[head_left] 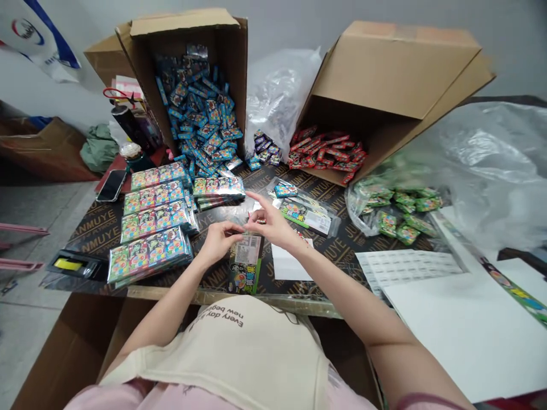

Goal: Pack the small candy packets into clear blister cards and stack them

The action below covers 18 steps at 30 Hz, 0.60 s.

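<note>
Across the bench (102, 228) we've got two big boxes tipped on their sides: the blue box (188, 28) crammed with blue sachets (200, 119), and the red box (397, 68) with red sachets (329, 151) at its mouth. Left of centre, four stacks (149, 233) of filled packs lie fanned out, just beside the work. Down at the front edge one pack (245, 270) lies lengthways toward us, and both hands are at its far end. The left hand (219, 239) has thumb and fingers pinched together on the pack's top edge. The right hand (273, 225) meets it there, forefinger lifted clear, thumb and the other fingers drawn close. Whether they grip the pack or some small piece, we cannot tell. To do this well, we'd say: pack flat on the bench, top edge held square between both hands, a light pinch so the film doesn't crease, and the left forearm kept off those stacks.
</note>
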{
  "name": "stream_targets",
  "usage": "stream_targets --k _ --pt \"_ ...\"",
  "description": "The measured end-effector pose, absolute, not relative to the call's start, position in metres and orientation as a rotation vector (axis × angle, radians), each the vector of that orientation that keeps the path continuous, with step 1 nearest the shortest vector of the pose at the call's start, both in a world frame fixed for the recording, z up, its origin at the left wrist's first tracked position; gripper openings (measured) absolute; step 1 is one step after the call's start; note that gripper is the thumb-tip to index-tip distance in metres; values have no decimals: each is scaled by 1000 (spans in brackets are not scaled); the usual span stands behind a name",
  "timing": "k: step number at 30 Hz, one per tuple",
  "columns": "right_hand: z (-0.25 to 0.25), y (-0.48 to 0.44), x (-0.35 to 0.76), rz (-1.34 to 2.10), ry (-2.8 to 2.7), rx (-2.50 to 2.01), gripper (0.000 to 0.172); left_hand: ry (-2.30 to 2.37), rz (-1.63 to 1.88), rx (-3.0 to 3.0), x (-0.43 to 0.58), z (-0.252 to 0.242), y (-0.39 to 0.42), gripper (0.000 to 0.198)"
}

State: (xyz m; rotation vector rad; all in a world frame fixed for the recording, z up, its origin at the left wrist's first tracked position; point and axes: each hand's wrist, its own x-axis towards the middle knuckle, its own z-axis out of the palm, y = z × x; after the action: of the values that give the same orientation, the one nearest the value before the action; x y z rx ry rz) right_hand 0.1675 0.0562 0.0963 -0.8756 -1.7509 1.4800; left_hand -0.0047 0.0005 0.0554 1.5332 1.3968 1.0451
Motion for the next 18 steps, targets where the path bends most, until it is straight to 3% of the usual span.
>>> stream_targets --k 11,15,18 --pt "82 52 154 1437 -1785 -981 70 1458 1125 1621 0 64 -11 15" --pt "82 50 155 1401 -1789 -1021 71 1480 1154 1571 6 66 -11 8" --pt "81 47 154 1383 -1794 -1030 70 1535 1207 1507 10 64 -11 16"
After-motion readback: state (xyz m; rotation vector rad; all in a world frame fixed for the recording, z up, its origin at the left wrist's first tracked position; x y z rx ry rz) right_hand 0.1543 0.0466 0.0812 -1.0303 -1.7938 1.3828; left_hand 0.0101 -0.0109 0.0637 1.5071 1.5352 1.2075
